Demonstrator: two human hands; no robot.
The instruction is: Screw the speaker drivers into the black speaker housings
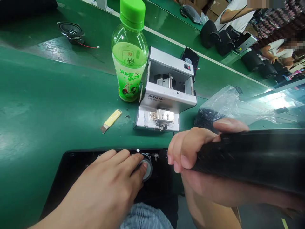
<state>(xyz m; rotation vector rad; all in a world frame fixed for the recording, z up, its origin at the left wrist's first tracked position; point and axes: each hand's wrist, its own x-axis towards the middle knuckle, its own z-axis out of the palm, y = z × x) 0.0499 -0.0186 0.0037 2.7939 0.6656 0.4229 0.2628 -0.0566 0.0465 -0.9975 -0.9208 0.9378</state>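
Observation:
My left hand [111,181] rests over a black panel [62,178] at the table's front edge. Its thumb and forefinger are closed on a round grey part [148,170] that looks like the back of a speaker. A small white plug [138,150] shows just beyond those fingers. My right hand [193,151] is wrapped round a thick black tool [257,156], whose exact kind I cannot make out. The tool's dark front end [163,154] points left, close to the grey part. Some clear, stringy material [156,156] lies by that end.
Beyond the panel stand a silver WEIXIN machine [164,95] and a green-capped drink bottle [130,60]. A yellow cutter knife [111,121] lies left. A loose speaker [71,31] sits further back, a clear plastic bag [221,101] at right. Co-workers sit behind black cases [225,43].

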